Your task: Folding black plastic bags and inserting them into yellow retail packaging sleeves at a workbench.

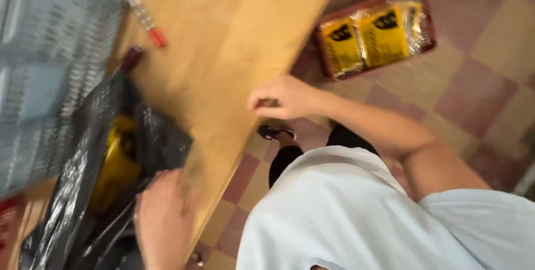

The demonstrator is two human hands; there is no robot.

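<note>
left hand (161, 220) nearest, gripping black bag (83, 181) on wooden table (223, 36), blurred | bag's long axis runs near-to-far along table's left part, mouth seemingly far, yellow item (114, 164) inside | right hand (284, 98) curled narrow at table's right edge, contents unclear | red tray (323, 52) of yellow packets (382, 36) on floor right of table

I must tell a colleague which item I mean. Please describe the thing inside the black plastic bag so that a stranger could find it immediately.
Start at the wooden table; near its lower left edge lies a black plastic bag, its mouth beside the left hand. Inside the opening sits a bright yellow thing, glossy, its exact kind unclear. It is the only yellow item on the table; the other yellow packets lie in a red tray on the floor.
</note>
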